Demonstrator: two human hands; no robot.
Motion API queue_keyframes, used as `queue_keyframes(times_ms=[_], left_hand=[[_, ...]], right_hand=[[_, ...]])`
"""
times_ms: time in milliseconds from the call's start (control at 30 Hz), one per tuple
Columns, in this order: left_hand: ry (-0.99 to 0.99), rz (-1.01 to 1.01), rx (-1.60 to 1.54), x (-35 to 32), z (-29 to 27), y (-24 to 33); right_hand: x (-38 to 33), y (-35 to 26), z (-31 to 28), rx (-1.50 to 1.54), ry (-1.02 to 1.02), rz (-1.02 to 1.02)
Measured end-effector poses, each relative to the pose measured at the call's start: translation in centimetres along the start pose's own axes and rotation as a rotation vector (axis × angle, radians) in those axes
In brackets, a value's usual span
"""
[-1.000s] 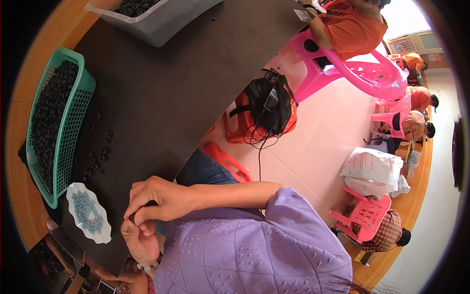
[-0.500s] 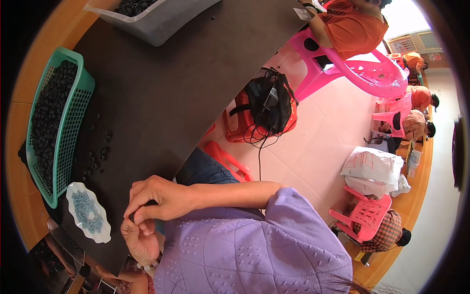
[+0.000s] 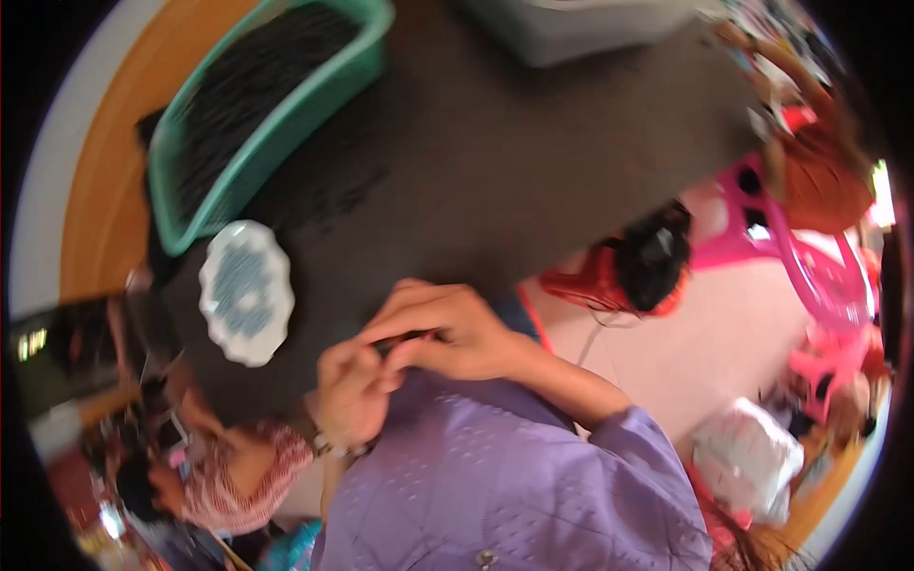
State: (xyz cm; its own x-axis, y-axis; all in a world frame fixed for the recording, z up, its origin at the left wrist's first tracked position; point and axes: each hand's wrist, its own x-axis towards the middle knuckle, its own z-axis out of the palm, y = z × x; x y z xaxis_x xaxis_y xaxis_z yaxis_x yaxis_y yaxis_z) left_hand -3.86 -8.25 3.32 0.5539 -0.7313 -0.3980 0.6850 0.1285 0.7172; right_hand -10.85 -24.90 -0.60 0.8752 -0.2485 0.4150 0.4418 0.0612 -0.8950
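My right hand (image 3: pixel 443 333) and my left hand (image 3: pixel 350 392) meet close to my chest, above the near edge of a dark table (image 3: pixel 514 162). Their fingertips pinch a small dark piece (image 3: pixel 405 339) between them; the picture is blurred and its shape is unclear. I wear a lilac sleeve (image 3: pixel 571 476). A white scalloped dish (image 3: pixel 246 290) with small blue-grey bits lies on the table just left of my hands. A green plastic basket (image 3: pixel 271 143) full of small dark pieces stands farther left and back.
A grey tub (image 3: pixel 581 33) stands at the table's far edge. A red basket with a black bundle (image 3: pixel 638 271) sits on the floor to the right, by pink plastic chairs (image 3: pixel 790 257). A person in orange (image 3: pixel 819 176) sits at the right, another person (image 3: pixel 228 466) at the lower left.
The view has swung, so the table, basket and dish now sit higher and more to the right. My hands stay together at my chest, now nearer the picture's middle.
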Motion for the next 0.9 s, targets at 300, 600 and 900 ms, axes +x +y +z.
queue_keyframes(times_ms=[300,600,900], left_hand=[[0.0,0.051,0.057,-0.23,-0.28,-0.07],[-0.002,0.094,0.139,-0.48,-0.85,-0.12],[-0.016,0.133,0.153,-0.64,-0.34,-0.35]], right_hand=[[0.15,-0.71,0.02,0.162,-0.102,0.165],[0.17,-0.51,0.1,0.161,-0.113,0.143],[-0.32,-0.41,-0.26,0.131,-0.133,0.119]])
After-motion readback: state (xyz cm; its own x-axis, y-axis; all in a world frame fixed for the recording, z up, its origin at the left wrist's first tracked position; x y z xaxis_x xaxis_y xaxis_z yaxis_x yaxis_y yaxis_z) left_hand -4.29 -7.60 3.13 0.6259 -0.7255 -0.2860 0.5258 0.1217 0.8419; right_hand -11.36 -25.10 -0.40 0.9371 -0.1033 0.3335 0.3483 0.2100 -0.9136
